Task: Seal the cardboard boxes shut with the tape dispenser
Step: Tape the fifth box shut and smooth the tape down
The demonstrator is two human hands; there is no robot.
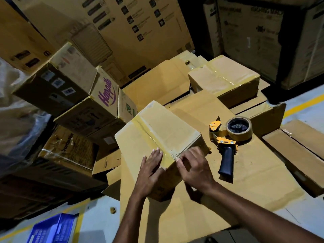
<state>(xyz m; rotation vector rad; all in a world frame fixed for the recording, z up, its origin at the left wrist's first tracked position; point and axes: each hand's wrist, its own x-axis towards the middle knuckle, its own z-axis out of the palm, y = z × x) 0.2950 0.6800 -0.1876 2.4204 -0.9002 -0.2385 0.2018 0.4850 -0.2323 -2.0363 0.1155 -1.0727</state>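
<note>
**Hidden, Cropped and Unreadable**

The left hand [151, 165] and right hand [194, 165] cover the near edge of the box [157, 130], so the tape's end there is out of sight. The right hand's fingers [184, 157] curl at that edge; whether they pinch anything cannot be told. The label on the tape dispenser [228, 137] is too small to read. Print on the tall cartons [122, 23] behind is blurred. The blue crate [50, 228] is cut off by the bottom edge, the pale wrapped bulk [10, 102] by the left.
</note>
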